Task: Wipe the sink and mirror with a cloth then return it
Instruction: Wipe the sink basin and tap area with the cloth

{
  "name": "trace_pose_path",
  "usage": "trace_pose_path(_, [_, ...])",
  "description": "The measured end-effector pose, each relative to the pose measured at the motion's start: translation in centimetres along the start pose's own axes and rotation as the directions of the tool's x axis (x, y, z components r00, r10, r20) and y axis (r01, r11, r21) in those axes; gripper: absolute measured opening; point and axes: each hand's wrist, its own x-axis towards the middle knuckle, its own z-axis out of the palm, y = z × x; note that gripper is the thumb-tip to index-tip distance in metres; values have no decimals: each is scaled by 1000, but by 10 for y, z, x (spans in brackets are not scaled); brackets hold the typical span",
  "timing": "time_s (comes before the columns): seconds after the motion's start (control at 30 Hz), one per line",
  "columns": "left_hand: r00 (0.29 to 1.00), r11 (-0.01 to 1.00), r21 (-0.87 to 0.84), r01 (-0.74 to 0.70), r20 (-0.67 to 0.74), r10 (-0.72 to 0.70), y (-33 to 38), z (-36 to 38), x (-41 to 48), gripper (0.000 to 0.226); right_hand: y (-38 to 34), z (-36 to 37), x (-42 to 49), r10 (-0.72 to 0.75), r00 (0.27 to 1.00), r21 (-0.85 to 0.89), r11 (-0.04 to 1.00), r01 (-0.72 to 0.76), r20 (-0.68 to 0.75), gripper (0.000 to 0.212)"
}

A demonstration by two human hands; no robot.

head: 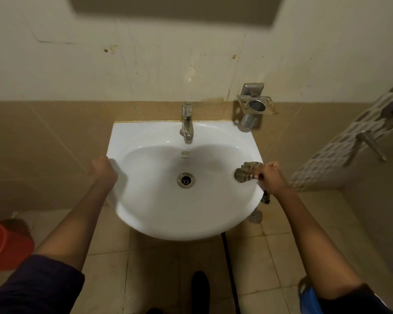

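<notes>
A white wall-mounted sink [159, 214] fills the middle of the view, with a metal tap [187, 123] at its back and a drain [186, 180] in the bowl. My right hand [270, 177] is shut on a striped grey-brown cloth [244, 172] pressed against the bowl's right inner wall; one end of the cloth hangs below the hand over the rim. My left hand [102, 167] rests closed on the sink's left rim, and what its fingers do is hidden. The mirror's lower edge [175, 7] shows dark at the top of the view.
A metal cup holder [255, 107] is fixed to the wall right of the tap. A patterned towel [340, 146] hangs on a rail at the right. A red bucket [5, 243] stands on the floor at left; a floor drain [255, 215] lies below the sink's right side.
</notes>
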Motion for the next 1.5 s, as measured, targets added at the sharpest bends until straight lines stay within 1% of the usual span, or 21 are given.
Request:
trace_pose_path(0.07, [1000,1000,3,11,1,-11,0,0,1,34,-9,-6,21,-25,999,23,999,26,-48,32])
trace_pose_path(0.1, [1000,1000,-6,23,-4,-23,0,0,2,33,-12,-7,32,-3,996,145,989,16,-90,24])
trace_pose_path(0.17, [999,999,-30,44,-10,-44,1,0,3,34,-22,-12,50,19,987,185,983,11,-161,21])
trace_pose_path(0.23, [997,995,-70,67,-20,-68,3,2,2,33,-29,-9,70,-116,980,-1,993,117,-161,21])
trace_pose_path(0.3, [996,989,-118,85,-31,-89,5,3,2,33,-41,-6,81,-284,943,-205,947,248,-172,14])
trace_pose_path(0.37, [996,991,-110,83,-19,-86,5,2,2,31,-57,1,86,-444,894,-492,792,363,-54,13])
trace_pose_path(0.47, [997,992,-100,78,-3,-79,2,0,4,30,-70,15,94,-577,814,-682,572,456,60,21])
trace_pose_path(0.6, [995,985,-138,103,7,-103,0,-2,8,35,-91,28,106,-648,742,-728,425,539,172,28])
trace_pose_path(0.73, [995,986,-133,98,4,-98,-1,-2,10,33,-118,39,114,-703,660,-779,247,576,266,25])
trace_pose_path(0.87, [995,988,-122,96,-8,-98,-1,0,10,32,-135,48,119,-765,536,-777,76,624,357,22])
trace_pose_path(0.93, [995,985,-145,97,-12,-99,-1,1,11,29,-146,54,122,-821,439,-776,-8,630,365,23])
trace_pose_path(1.0, [995,981,-173,92,-13,-96,-2,2,11,26,-172,59,126,-892,350,-779,-4,626,286,15])
trace_pose_path(1.07, [995,975,-199,97,-6,-100,-4,2,11,26,-213,56,129,-936,312,-741,92,666,164,14])
trace_pose_path(1.13, [994,965,-240,106,2,-109,-7,1,11,26,-255,51,128,-934,341,-653,191,733,109,25])
trace_pose_path(1.2, [994,955,-279,104,9,-106,-10,0,11,26,-286,55,119,-929,357,-528,351,773,-94,27])
trace_pose_path(1.23, [995,953,-287,101,8,-103,-9,-1,11,26,-295,63,112,-879,424,-427,476,769,-217,23])
trace_pose_path(1.3, [994,948,-297,111,11,-113,-8,-3,10,28,-304,84,91,-688,670,37,690,723,-279,26])
trace_pose_path(1.33, [993,946,-302,116,5,-120,-7,-3,9,29,-305,91,79,-589,777,289,722,629,-220,33])
trace_pose_path(1.37, [992,945,-305,119,-6,-127,-6,-3,9,29,-306,94,71,-513,844,477,708,520,-159,37])
trace_pose_path(1.4, [991,944,-308,123,-16,-134,-4,-4,8,27,-308,92,64,-476,873,580,682,445,-109,36])
trace_pose_path(1.5, [989,933,-336,132,-22,-147,-3,-5,7,24,-312,80,38,-510,860,726,584,363,-20,33])
